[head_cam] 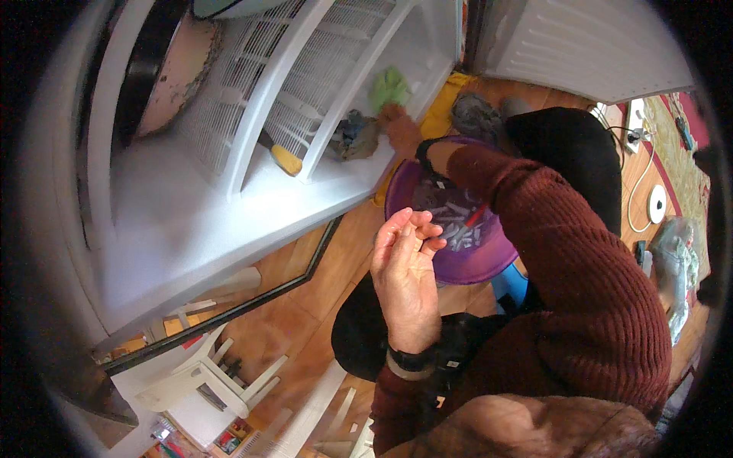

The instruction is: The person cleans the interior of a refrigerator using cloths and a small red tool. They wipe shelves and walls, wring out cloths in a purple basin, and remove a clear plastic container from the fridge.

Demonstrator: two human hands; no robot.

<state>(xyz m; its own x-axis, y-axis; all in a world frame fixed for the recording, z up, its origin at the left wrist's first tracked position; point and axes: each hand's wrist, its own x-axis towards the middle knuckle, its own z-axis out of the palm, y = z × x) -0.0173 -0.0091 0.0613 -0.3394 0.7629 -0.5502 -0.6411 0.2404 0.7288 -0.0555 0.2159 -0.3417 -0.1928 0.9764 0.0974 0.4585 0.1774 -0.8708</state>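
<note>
My right hand (400, 133), blurred, reaches into a white freezer compartment (424, 54) and grips a light green cloth (390, 89) against its inside. Beside that hand lies a crumpled grey-brown cloth (359, 137). My left hand (408, 275) is raised in front of a purple basin (487, 260), palm in view. Its wet-looking fingers are loosely curled and somewhat apart, with nothing visible in them. Inside the basin are several pieces of ice (461, 232) and a thing with a red handle (475, 216). My right forearm hides part of the basin.
White wire shelves (298, 91) divide the freezer; a yellow object (286, 160) lies at the edge of one. Yellow cloth (438, 114) and grey cloth (476, 116) lie at the freezer's foot. Right are a power strip (634, 126) and plastic bag (676, 257); lower left, a white chair (197, 383).
</note>
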